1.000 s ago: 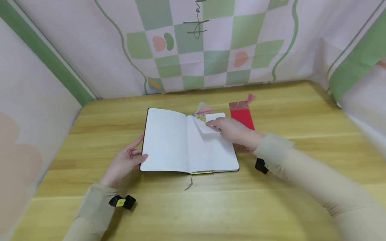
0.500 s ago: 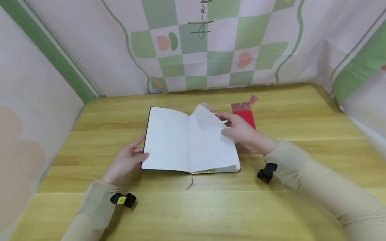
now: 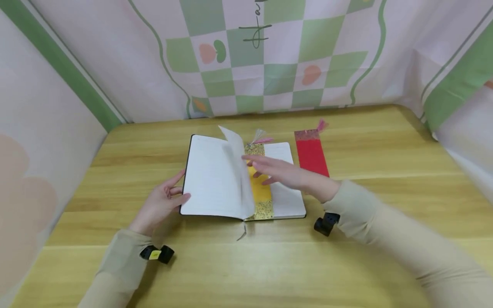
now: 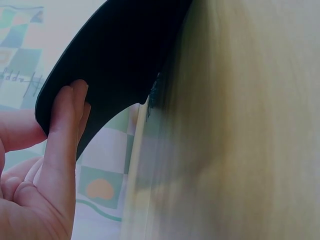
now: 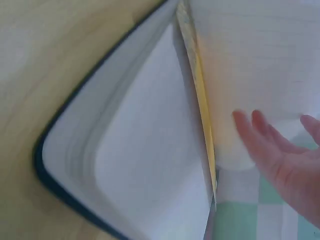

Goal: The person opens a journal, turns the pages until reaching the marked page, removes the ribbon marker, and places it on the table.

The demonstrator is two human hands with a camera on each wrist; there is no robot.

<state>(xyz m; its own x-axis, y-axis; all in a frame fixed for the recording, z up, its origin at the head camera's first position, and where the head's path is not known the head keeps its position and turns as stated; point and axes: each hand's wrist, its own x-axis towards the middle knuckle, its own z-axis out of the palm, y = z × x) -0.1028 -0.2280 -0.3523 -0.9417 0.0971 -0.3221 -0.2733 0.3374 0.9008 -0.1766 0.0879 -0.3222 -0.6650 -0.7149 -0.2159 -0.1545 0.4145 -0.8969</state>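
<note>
An open notebook point(image 3: 208, 184) with white pages lies on the table. My left hand point(image 3: 159, 205) pinches its left edge, thumb on the page and fingers behind the dark cover point(image 4: 115, 50), which the left wrist view shows raised off the wood. One page point(image 3: 236, 147) stands up near the spine, leaning left. My right hand point(image 3: 286, 173) is beside it with fingers extended; whether the fingertips touch the page I cannot tell. Under that hand a yellow bookmark point(image 3: 263, 194) with patterned ends and a tassel point(image 3: 259, 137) lies along the gutter, partly covered by the page.
Right of the notebook lies a red bookmark point(image 3: 312, 156) with a pink tassel, its lower part hidden by the right arm. A thin ribbon point(image 3: 243, 231) hangs from the spine. A checked curtain point(image 3: 246, 77) closes off the table's point(image 3: 215, 273) back.
The right hand has turned the page leftward from the right side and released it, uncovering the yellow bookmark. The left hand has stayed on the cover.
</note>
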